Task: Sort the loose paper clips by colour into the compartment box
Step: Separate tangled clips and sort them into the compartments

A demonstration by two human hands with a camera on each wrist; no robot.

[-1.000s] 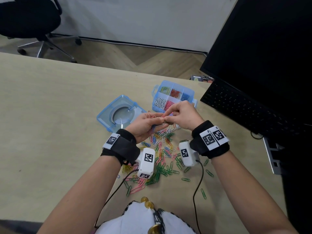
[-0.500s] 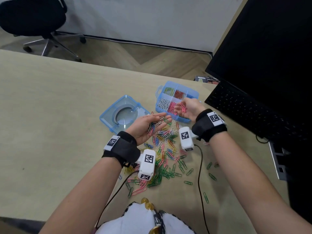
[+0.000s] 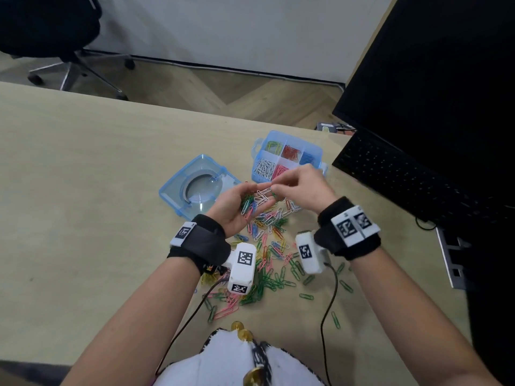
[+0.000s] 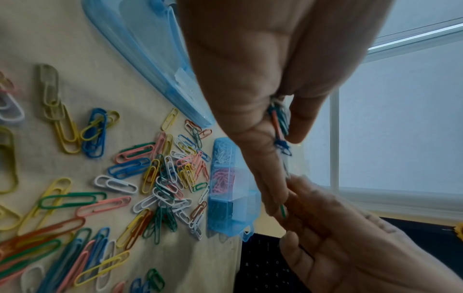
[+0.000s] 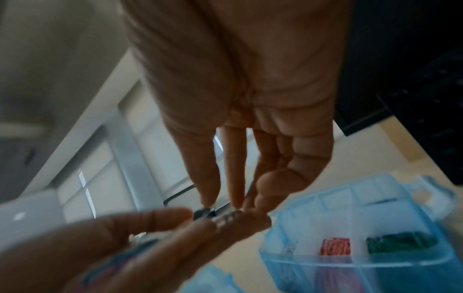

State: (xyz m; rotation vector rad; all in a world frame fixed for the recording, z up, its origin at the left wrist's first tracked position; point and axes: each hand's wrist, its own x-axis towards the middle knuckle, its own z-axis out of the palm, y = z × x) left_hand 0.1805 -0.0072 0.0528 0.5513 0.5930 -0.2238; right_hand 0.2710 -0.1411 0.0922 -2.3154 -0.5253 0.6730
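My left hand [image 3: 252, 200] is held palm up above the table and cups a handful of mixed paper clips [image 3: 257, 201]; in the left wrist view its thumb presses the handful of clips [image 4: 279, 123] against the fingers. My right hand [image 3: 274, 188] reaches in from the right and pinches a green clip [image 4: 283, 210] at the left fingertips. The right wrist view is blurred. The blue compartment box [image 3: 316, 154] stands just behind the hands with white, pink, red, blue and green-yellow clips in separate cells. A pile of loose clips [image 3: 270, 246] lies on the desk under my wrists.
The box's blue lid [image 3: 178, 190] lies to the left of the box. A black keyboard [image 3: 404, 176] and a monitor [image 3: 446, 79] stand at the right. Wrist camera cables [image 3: 328, 302] trail toward me. An office chair [image 3: 50, 32] stands beyond the desk.
My right hand went from the left palm to the box's near cells, then came back to the left hand's fingertips. The left hand stayed cupped with its clips.
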